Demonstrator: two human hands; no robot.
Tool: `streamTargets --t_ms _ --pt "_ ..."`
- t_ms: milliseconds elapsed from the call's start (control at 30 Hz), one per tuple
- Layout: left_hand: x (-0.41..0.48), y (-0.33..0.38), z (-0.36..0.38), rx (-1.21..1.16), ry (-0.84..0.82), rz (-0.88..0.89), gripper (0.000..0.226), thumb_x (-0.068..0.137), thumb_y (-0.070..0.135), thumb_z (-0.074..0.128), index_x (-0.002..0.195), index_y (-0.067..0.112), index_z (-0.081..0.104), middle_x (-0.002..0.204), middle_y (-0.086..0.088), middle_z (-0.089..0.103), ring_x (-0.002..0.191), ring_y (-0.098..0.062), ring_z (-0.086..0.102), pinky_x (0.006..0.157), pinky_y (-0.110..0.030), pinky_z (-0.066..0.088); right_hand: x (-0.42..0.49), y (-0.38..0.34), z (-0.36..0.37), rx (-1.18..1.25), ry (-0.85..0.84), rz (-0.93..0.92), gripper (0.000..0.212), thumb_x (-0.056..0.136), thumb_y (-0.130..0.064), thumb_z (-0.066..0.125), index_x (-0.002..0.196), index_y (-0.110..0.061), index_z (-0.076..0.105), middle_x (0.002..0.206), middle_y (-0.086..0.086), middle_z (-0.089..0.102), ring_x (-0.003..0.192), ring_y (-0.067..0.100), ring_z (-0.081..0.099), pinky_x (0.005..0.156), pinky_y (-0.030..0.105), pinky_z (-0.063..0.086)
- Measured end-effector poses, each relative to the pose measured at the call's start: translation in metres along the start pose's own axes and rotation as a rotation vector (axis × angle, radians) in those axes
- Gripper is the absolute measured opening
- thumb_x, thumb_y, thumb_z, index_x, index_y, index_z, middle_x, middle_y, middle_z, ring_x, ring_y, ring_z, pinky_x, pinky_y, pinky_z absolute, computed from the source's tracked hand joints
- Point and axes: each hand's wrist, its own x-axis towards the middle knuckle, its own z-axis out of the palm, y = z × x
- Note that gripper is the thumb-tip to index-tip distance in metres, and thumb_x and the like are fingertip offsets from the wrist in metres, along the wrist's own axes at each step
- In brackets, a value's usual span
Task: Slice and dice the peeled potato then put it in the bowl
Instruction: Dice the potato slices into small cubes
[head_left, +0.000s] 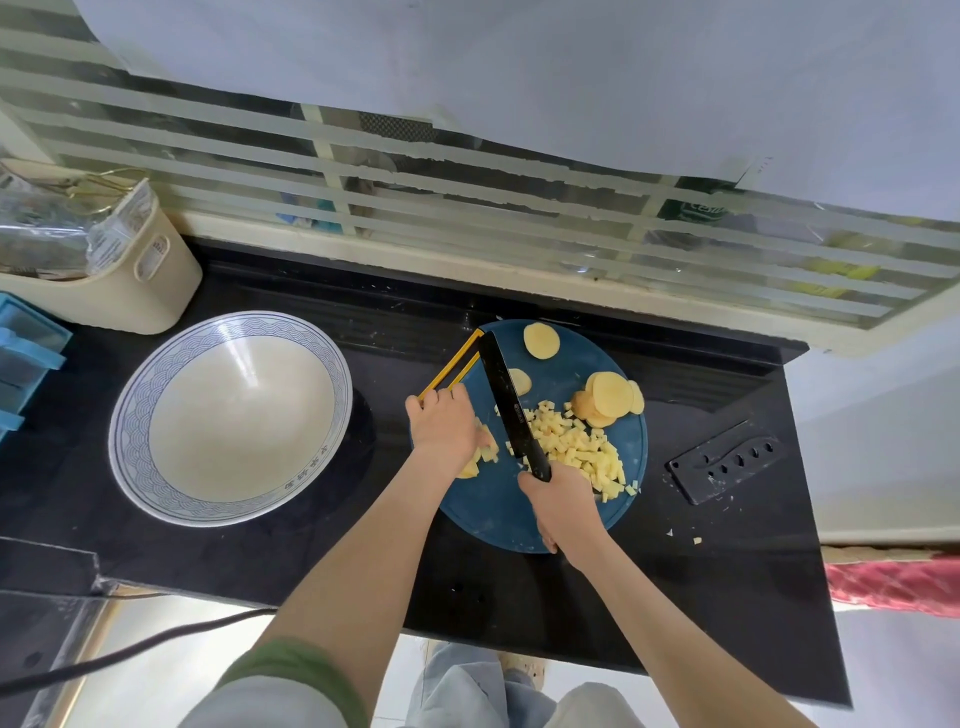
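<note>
While dicing at the blue cutting board (498, 512), holds the black knife (511, 405) by its handle in the closed right grip (558, 499), blade lying across the board. Pins a few potato strips (487, 451) under the curled fingers of the left grip (444, 426), just beside the blade. Shows a heap of dice (576, 447) right of the knife, round slices (608, 397) behind it not yet cut, and an empty bowl (234, 415) well to the left on the table (519, 597). Looks about midway. Calls next for crosswise chops through the held strips, fingertips tucked clear of the edge.

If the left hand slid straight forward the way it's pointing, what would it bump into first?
Probably the yellow handle, just beyond the left hand. It might pass over it, since height is hard to judge here.
</note>
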Motion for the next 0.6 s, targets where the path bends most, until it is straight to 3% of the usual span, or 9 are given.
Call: streamTargets --t_ms 133,300,500,600 --pt "0.000 0.001 -0.001 -0.067 -0.013 -0.047 0.049 0.090 0.050 0.054 0.121 0.014 0.044 0.117 -0.004 0.060 0.117 -0.025 0.049 0.100 -0.043 0.025 0.002 0.000 -0.001 0.001 0.005 0.004 0.019 0.096 -0.025 0.050 0.079 -0.017 0.049 0.061 0.005 0.044 0.041 0.014 0.038 0.039 0.023 0.035" --pt "-0.001 -0.005 -0.006 -0.217 -0.037 -0.020 0.027 0.092 0.028 0.050 0.118 0.021 0.047 0.098 0.004 0.055 0.111 -0.020 0.048 0.096 -0.040 0.022 0.005 -0.002 0.000 -0.010 0.013 0.009 0.017 0.096 -0.028 0.050 0.082 -0.017 0.050 0.065 0.006 0.045 0.041 0.014 0.038 0.040 0.024 0.036" --pt "-0.001 -0.009 -0.003 -0.344 -0.095 0.043 0.037 0.088 0.024 0.052 0.124 0.030 0.046 0.106 0.010 0.063 0.117 -0.017 0.041 0.093 -0.039 0.019 0.003 -0.009 0.000 -0.062 -0.008 0.004 0.018 0.097 -0.028 0.050 0.081 -0.020 0.047 0.065 0.007 0.046 0.040 0.013 0.040 0.039 0.022 0.039" --pt "-0.010 -0.008 -0.010 -0.389 0.009 -0.002 0.036 0.092 0.018 0.045 0.126 0.027 0.048 0.108 0.005 0.062 0.115 -0.019 0.045 0.094 -0.039 0.020 0.003 -0.009 -0.001 -0.124 0.041 -0.027 0.017 0.097 -0.028 0.050 0.085 -0.015 0.052 0.066 0.004 0.046 0.049 0.014 0.043 0.049 0.028 0.041"
